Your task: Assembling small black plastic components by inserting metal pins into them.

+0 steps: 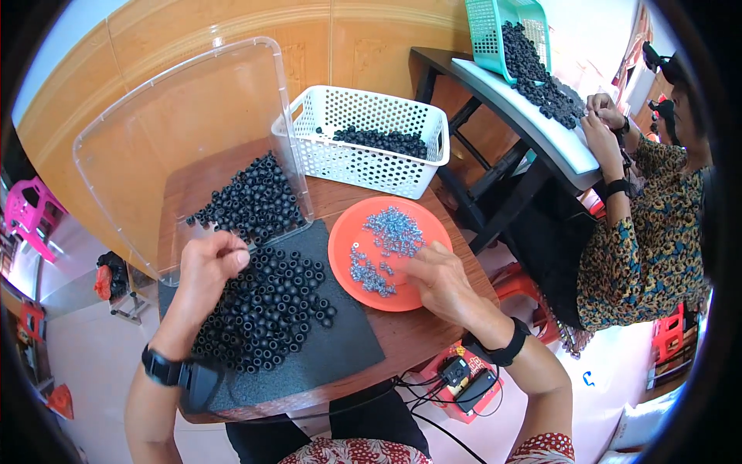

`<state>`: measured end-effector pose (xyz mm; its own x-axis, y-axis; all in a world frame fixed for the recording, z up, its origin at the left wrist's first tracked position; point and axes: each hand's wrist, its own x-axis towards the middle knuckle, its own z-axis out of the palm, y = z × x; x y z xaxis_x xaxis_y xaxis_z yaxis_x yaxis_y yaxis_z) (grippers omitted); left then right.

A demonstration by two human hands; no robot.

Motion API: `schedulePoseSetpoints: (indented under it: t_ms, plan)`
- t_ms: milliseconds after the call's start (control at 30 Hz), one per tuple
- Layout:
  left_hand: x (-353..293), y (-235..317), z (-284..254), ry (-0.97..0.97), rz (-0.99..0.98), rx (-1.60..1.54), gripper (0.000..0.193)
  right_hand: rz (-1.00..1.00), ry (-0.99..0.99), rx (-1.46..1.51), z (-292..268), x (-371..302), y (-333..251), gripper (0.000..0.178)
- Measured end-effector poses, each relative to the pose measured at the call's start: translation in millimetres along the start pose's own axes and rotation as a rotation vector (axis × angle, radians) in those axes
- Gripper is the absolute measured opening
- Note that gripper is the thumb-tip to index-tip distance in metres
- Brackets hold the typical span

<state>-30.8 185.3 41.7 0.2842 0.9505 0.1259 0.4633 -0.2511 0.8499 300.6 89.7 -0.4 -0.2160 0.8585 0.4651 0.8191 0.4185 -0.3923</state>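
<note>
Centrally, a wooden table (402, 340) bears a dark mat (340, 340) of black rings (270, 309); left hand (207, 267) pinches closed over them, right hand (437, 278) fingers curled on the orange plate (340, 247).

left hand (210, 267) fingers curled, contents hidden, silver parts (382, 247) too small to identify, co-worker (657, 201) cut off

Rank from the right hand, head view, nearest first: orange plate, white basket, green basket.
From the right hand:
1. Orange plate: under the fingertips, just left of the hand.
2. White basket: behind the plate, on the same wooden table.
3. Green basket: far back right, tipped on the other person's white-topped bench.
</note>
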Motion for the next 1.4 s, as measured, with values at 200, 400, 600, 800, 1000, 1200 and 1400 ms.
schedulePoseSetpoints:
  t_ms: [200,400,600,800,1000,1200,1400]
  plan:
    - [-87.9,56.4,22.1,-0.074,-0.272,-0.531,0.017,-0.049,-0.103,-0.183,4.5,2.3,6.4,0.032]
    - [-138.9,30.9,59.8,-0.204,-0.442,-1.01,0.017,-0.086,-0.112,-0.19,5.1,2.4,-0.4,0.03]
    - [-149.6,18.4,79.9,-0.229,-0.482,-1.133,0.025,0.003,-0.142,-0.239,5.8,2.6,-3.3,0.027]
    - [-150.5,11.4,82.6,-0.265,-0.513,-1.197,0.021,-0.015,-0.165,-0.144,8.6,5.2,-6.3,0.04]
    - [-147.5,6.2,84.0,-0.272,-0.512,-1.182,0.025,0.008,-0.132,-0.222,15.1,11.0,-1.5,0.036]
    - [-149.2,5.0,83.9,-0.284,-0.444,-1.244,0.019,-0.003,-0.005,-0.066,6.6,10.6,4.9,0.03]
    - [-150.2,0.3,84.2,-0.289,-0.458,-1.259,0.018,0.03,-0.133,-0.1,5.4,1.4,-1.4,0.018]
